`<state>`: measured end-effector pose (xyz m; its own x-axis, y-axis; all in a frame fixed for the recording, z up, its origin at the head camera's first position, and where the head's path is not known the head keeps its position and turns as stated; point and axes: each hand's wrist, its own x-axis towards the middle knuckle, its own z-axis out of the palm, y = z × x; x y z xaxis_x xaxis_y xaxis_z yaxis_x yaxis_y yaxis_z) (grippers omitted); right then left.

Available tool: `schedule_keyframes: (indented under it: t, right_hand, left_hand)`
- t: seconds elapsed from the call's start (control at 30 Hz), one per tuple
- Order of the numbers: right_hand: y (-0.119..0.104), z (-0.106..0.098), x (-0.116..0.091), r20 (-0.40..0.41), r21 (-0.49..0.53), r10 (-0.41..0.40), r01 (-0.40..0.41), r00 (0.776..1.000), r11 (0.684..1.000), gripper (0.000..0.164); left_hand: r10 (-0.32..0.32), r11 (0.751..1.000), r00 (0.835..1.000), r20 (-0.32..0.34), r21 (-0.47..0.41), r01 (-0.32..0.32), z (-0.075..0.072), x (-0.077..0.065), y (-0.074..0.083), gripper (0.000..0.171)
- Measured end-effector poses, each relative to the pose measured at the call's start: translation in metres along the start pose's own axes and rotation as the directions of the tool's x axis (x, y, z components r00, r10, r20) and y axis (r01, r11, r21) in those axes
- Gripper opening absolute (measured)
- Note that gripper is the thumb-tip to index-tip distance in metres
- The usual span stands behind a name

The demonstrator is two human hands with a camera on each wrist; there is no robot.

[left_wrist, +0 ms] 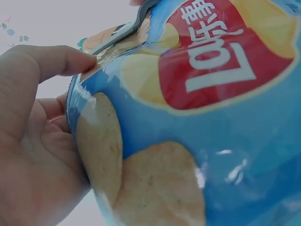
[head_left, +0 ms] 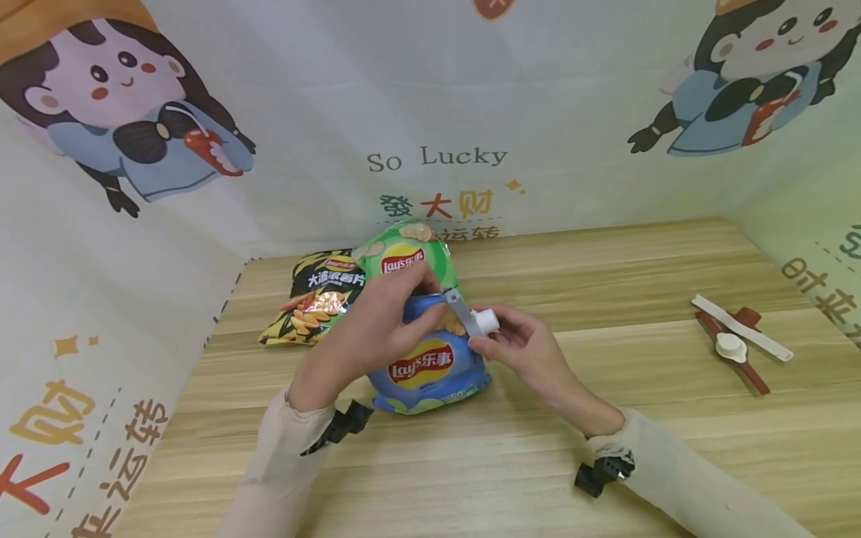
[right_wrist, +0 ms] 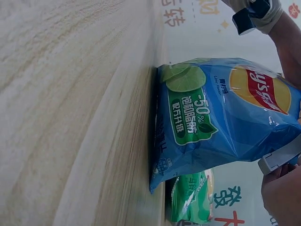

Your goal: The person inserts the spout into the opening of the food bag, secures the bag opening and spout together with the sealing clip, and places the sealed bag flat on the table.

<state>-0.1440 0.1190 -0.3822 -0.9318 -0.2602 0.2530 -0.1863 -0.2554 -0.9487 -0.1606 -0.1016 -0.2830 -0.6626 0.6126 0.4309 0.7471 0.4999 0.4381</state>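
Observation:
A blue Lay's chip bag (head_left: 420, 381) stands upright on the table, its top edge in my left hand (head_left: 370, 321). In the left wrist view, the thumb of that hand (left_wrist: 37, 174) presses the front of the bag near the top while other fingers are behind it. My right hand (head_left: 528, 351) pinches a grey bag clip (head_left: 464, 314) by its white round cap (head_left: 487, 321). The clip lies across the bag's upper edge at the right corner. In the right wrist view, one end of the clip (right_wrist: 277, 157) shows beside the bag (right_wrist: 221, 136).
Behind the blue bag are a green Lay's bag (head_left: 440, 258) and a black chip bag (head_left: 309, 280). At the table's right, a red-brown bag clip (head_left: 750, 377) with a white strip (head_left: 767, 342) and white cap lies open. A printed cloth (head_left: 572, 187) surrounds the wooden table (head_left: 605, 284).

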Motion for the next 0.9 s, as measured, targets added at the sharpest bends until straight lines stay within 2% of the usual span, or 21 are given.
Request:
schedule_keyframes:
  t: [0.23, 0.37, 0.53, 0.67, 0.8, 0.9]
  right_hand:
    - [0.002, 0.002, 0.0, -0.001, 0.008, -0.016, 0.016, 1.0, 1.0, 0.051]
    - [0.004, 0.003, -0.002, 0.008, -0.024, -0.046, 0.047, 0.999, 0.999, 0.05]
    - [0.005, 0.004, -0.002, 0.016, -0.039, -0.083, 0.084, 0.996, 0.996, 0.051]
    - [0.004, 0.003, -0.002, 0.017, -0.041, -0.066, 0.067, 0.998, 0.997, 0.05]
    - [0.003, 0.002, -0.003, 0.015, -0.049, -0.031, 0.032, 0.999, 0.998, 0.047]
    - [0.003, 0.001, -0.002, 0.013, -0.058, -0.016, 0.017, 1.0, 0.998, 0.047]
  left_hand:
    - [-0.013, 0.999, 1.0, -0.009, 0.043, 0.014, -0.008, -0.003, -0.003, 0.006]
    - [-0.023, 0.999, 0.999, 0.025, 0.033, 0.022, -0.001, -0.001, -0.002, 0.005]
    - [-0.027, 0.999, 0.999, 0.017, 0.028, 0.027, 0.009, 0.003, -0.001, 0.005]
    - [-0.027, 0.999, 0.999, 0.024, -0.031, 0.028, 0.015, 0.005, -0.002, 0.015]
    - [-0.093, 0.991, 0.995, 0.04, -0.095, 0.097, 0.017, 0.006, -0.004, 0.032]
    - [-0.126, 0.989, 0.991, 0.048, -0.076, 0.129, 0.017, 0.006, -0.005, 0.031]
